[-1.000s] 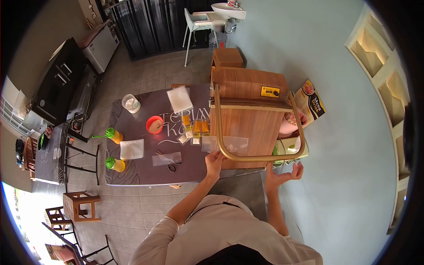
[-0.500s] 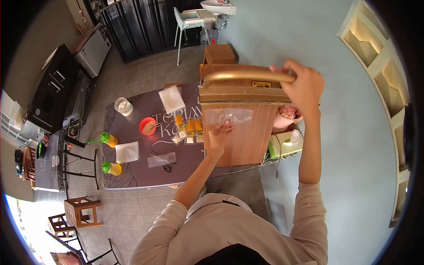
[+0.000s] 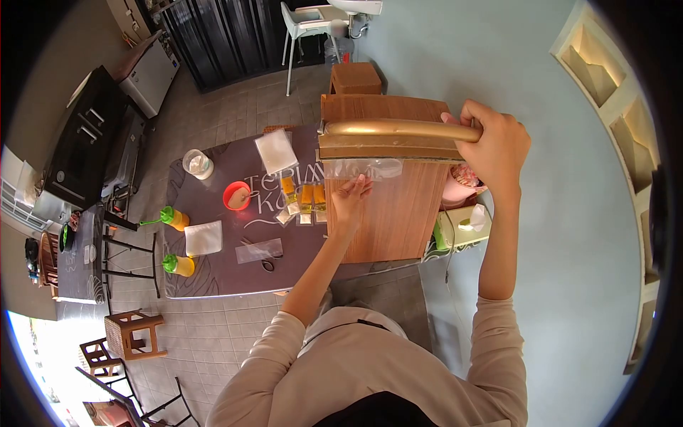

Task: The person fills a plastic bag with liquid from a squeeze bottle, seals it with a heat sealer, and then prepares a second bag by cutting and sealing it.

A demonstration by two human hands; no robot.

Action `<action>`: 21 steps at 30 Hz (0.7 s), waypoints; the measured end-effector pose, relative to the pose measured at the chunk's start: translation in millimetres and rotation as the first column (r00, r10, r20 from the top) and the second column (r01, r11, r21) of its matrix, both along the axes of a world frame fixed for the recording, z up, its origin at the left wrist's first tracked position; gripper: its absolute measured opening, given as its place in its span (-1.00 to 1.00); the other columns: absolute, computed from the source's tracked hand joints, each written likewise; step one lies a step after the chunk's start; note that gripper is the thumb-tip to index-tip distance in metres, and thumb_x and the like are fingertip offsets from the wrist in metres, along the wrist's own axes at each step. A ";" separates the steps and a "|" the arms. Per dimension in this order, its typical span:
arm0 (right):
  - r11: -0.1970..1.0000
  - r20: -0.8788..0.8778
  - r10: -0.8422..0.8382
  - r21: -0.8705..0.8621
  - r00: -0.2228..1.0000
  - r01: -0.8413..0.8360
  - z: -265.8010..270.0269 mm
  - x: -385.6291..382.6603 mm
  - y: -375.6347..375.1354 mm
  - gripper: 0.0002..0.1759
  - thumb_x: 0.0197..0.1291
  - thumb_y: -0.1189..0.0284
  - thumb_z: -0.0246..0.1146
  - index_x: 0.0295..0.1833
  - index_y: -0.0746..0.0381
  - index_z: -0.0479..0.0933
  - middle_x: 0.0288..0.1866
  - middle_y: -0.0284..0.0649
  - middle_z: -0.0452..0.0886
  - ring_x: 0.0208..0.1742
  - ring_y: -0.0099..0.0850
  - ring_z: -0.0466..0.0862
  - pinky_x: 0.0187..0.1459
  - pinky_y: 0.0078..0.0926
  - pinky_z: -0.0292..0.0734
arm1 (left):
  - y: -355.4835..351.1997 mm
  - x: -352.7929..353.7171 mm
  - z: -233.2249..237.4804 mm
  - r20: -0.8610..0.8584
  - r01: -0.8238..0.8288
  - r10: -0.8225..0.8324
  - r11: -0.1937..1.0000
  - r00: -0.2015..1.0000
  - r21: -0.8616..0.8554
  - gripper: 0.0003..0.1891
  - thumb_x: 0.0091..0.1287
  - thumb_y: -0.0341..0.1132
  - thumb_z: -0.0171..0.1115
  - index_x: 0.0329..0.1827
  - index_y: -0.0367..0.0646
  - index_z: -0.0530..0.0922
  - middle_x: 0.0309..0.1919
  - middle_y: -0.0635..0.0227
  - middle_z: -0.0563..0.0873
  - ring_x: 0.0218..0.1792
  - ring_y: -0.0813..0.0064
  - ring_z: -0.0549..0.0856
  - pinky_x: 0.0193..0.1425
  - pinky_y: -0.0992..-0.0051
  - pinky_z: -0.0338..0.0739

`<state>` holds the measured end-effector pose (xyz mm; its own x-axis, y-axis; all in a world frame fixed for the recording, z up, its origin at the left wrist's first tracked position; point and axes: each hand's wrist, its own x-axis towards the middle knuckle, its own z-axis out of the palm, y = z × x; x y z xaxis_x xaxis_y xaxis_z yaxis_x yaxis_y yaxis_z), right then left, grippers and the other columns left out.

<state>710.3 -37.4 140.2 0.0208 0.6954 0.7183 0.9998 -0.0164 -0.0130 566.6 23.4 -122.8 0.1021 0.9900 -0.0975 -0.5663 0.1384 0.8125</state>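
Observation:
In the head view a wood-grain machine (image 3: 391, 220) stands on the table, with a curved gold handle (image 3: 398, 130) across its hinged top. My right hand (image 3: 494, 146) is wrapped around the right end of this handle. My left hand (image 3: 351, 201) pinches a clear plastic bag (image 3: 384, 169), whose upper edge lies against the seam under the top bar. The bag's contents are hard to make out. Left of the machine, several small packets of yellow liquid (image 3: 307, 196) lie on the tabletop.
The dark table (image 3: 284, 267) also bears a red bowl (image 3: 237, 196), a clear tub (image 3: 198, 164), stacks of plastic bags (image 3: 204, 238), scissors (image 3: 267, 265) and green-topped bottles (image 3: 178, 265). Right of the machine are a pink container (image 3: 459, 190) and a tissue box (image 3: 462, 228).
The handle and hinged top have come down toward the machine's body with my right hand. My left hand has moved slightly up, bringing the plastic bag to the seam.

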 end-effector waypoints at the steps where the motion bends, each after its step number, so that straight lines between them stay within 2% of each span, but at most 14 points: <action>1: 1.000 0.017 0.011 0.007 1.000 -0.012 -1.5 0.3 -0.9 -0.61 -0.06 0.16 0.31 -0.69 0.10 0.33 -0.85 -0.35 0.32 -0.77 -0.34 0.32 -0.58 -0.45 0.21 | 0.2 0.0 -0.4 -0.001 0.001 -0.001 1.000 1.000 -0.002 -0.66 0.24 -0.25 0.20 -0.14 -0.43 0.52 -0.26 0.15 0.65 -0.19 0.39 0.65 -0.07 0.48 0.58; 8: 1.000 -0.014 0.022 0.012 1.000 -0.022 -5.8 -1.3 -5.2 -0.61 -0.07 0.16 0.32 -0.70 0.09 0.33 -0.87 -0.37 0.32 -0.78 -0.35 0.30 -0.51 -0.47 0.20 | -4.6 3.9 0.1 0.016 0.025 -0.025 0.999 1.000 -0.034 -0.64 0.25 -0.23 0.18 -0.12 -0.43 0.52 -0.23 0.15 0.64 -0.16 0.37 0.64 -0.03 0.47 0.55; 16: 0.999 0.007 0.035 0.017 0.999 -0.035 -9.2 -1.3 -9.5 -0.65 -0.09 0.20 0.33 -0.69 0.08 0.36 -0.84 -0.39 0.36 -0.77 -0.39 0.37 -0.67 -0.44 0.10 | -4.4 4.3 -4.7 0.068 0.043 -0.039 0.997 0.997 -0.061 -0.65 0.24 -0.23 0.19 -0.12 -0.40 0.52 -0.19 0.16 0.63 -0.12 0.36 0.63 -0.01 0.49 0.52; 21: 0.999 -0.006 0.038 -0.010 0.999 -0.038 -10.6 -2.3 -14.1 -0.65 -0.09 0.20 0.33 -0.69 0.08 0.37 -0.84 -0.38 0.36 -0.77 -0.39 0.37 -0.68 -0.43 0.10 | -5.4 5.9 -0.6 0.080 0.052 -0.046 0.996 0.996 -0.079 -0.66 0.24 -0.23 0.20 -0.12 -0.38 0.51 -0.19 0.17 0.64 -0.12 0.37 0.63 -0.03 0.50 0.52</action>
<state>708.0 -51.6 129.6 -0.0018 0.7032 0.7110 0.9996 0.0216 -0.0189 572.5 17.9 -123.5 0.1606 0.9729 -0.1665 -0.6183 0.2307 0.7513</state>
